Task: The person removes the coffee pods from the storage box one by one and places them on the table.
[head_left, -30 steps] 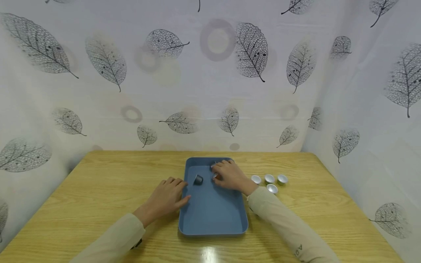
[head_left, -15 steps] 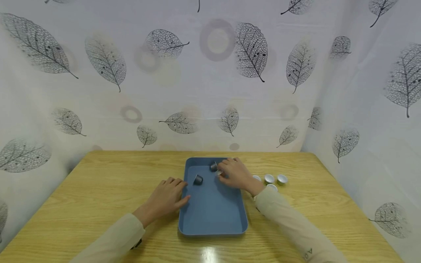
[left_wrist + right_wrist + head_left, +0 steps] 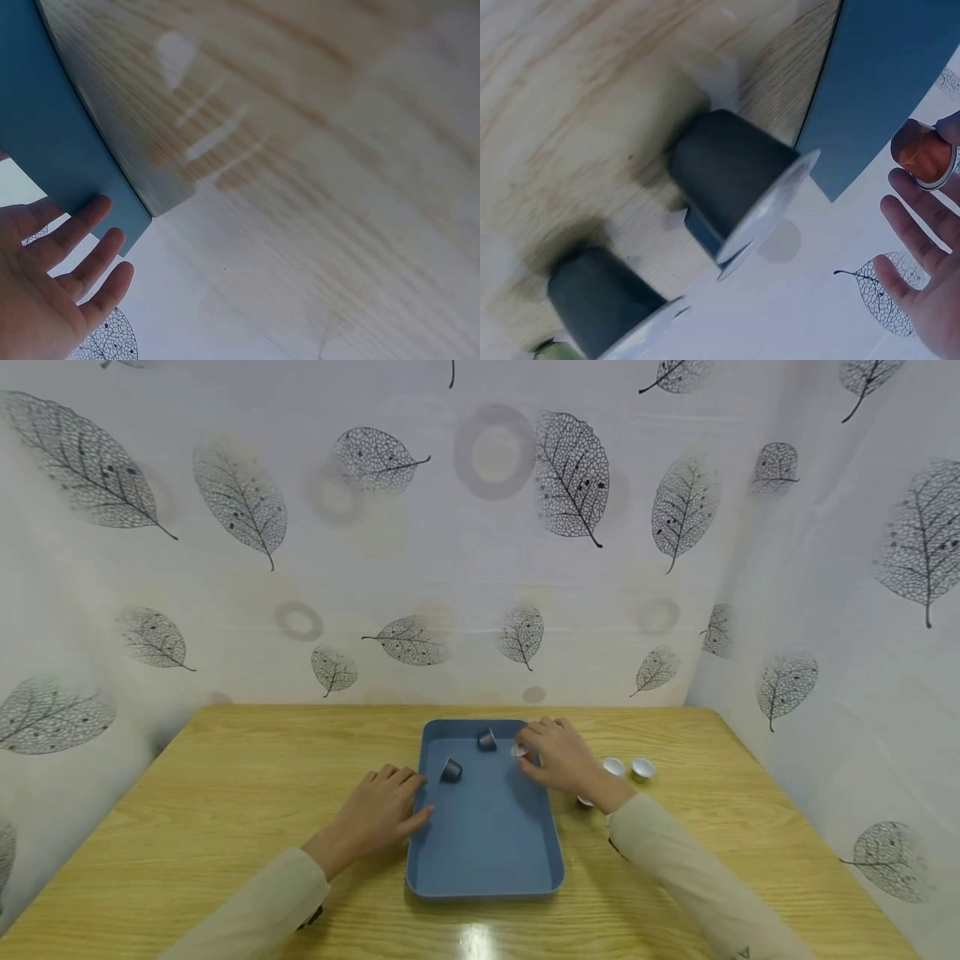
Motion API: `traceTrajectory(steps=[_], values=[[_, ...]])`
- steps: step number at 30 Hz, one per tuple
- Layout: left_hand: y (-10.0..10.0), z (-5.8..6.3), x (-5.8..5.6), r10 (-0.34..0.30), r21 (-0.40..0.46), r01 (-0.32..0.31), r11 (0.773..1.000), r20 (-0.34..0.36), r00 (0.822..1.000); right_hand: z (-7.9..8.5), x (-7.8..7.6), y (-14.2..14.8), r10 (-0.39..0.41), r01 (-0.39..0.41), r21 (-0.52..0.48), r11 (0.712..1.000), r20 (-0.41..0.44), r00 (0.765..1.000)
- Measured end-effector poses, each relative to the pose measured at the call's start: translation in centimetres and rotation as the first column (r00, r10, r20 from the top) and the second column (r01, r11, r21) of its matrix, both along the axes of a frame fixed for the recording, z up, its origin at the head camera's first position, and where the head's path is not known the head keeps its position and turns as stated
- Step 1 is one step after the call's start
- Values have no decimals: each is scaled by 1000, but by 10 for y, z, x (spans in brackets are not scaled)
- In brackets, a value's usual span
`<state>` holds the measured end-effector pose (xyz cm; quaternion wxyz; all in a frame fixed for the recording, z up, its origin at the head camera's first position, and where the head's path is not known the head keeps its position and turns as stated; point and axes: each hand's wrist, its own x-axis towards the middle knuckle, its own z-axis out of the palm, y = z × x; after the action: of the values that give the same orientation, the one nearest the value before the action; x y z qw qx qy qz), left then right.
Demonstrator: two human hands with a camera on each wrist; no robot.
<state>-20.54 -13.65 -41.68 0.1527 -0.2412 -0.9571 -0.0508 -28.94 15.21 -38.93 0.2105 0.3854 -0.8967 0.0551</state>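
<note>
Head view: the tray is your landmark. Your right hand is over its right rim, far end, with thumb and fingers pinching a small capsule just inside that rim; how high above the tray floor cannot be told here. Your left hand rests at the tray's left rim, fingers loosely extended, gripping nothing. Two dark pods lie tipped over in the tray: the far pod, to the left of your pinching fingertips and nearer your right hand, and the near pod, towards the left rim and closer to your left hand. Silver-lidded cups sit right of the tray on the table, one partly behind your right wrist. On your right sleeve one mark resembles an "A"; I see no brand on the pods.

Left wrist view: your fingers are spread and fairly straight, tips against the tray's outer wall.

Right wrist view: the pinched capsule shows copper-orange, at the tray's edge, its long axis roughly matching the upright cups beside the tray, lid end upward. Those include two dark ones and, partly visible, a green one. No label is legible.
</note>
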Motion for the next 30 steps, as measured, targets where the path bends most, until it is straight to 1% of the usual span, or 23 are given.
traceTrajectory(steps=[5, 15, 22, 25, 28, 30], values=[[0, -1, 0, -1, -2, 1, 1000, -2, 1000, -1, 2, 12, -3, 3, -25, 1000, -17, 1000], [0, -1, -1, -4, 5, 5, 1000, -7, 1000, -1, 7, 33, -37, 35, -69, 997, -27, 999], [0, -2, -1, 0, 6, 0, 1000, 0, 1000, -2, 10, 48, -42, 41, -107, 993, -10, 999], [0, -2, -1, -4, 12, 4, 1000, -6, 1000, -4, 11, 54, -29, 25, -130, 991, -27, 999], [0, -1, -1, -6, 18, 6, 1000, -10, 1000, -7, 11, 61, -13, 4, -152, 988, -64, 998], [0, -1, -1, -5, 15, 5, 1000, -11, 1000, -8, 11, 65, -14, 2, -159, 987, -73, 997]])
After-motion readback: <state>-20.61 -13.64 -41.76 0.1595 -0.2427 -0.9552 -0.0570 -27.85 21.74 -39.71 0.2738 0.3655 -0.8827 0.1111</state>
